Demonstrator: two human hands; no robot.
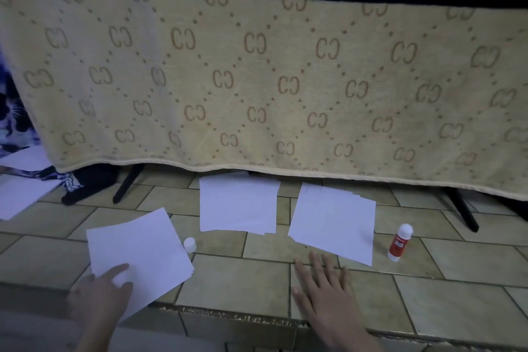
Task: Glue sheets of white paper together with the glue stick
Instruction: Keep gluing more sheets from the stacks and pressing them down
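The glue stick (400,243) stands upright on the tiled surface (257,280), uncapped from the look of its white tip, up and to the right of the right hand (325,291) and apart from it. Its small white cap (189,244) sits between the two hands, just beside the upper right edge of the sheet of white paper (137,254) that the left hand (100,297) rests on. That hand lies over the sheet's near corner with a finger and the thumb on top; whether fingers are tucked under the edge I cannot tell. The right hand is flat and spread on the bare tiles, grasping nothing, its fingertips just short of the right stack of sheets (333,220). A second stack (238,204) lies farther ahead, between the hands, with a few edges fanned out.

The step in hand looks like laying out a sheet for gluing — one piece set apart on the left, glue open but untouched. The next move likely calls for the right hand to reach up and right for the stick, while the left pins the sheet so it does not slide on the smooth tiles.

Beyond the stacks hangs a patterned beige blanket (257,80) — more loose paper (20,194) lies far left of the left hand
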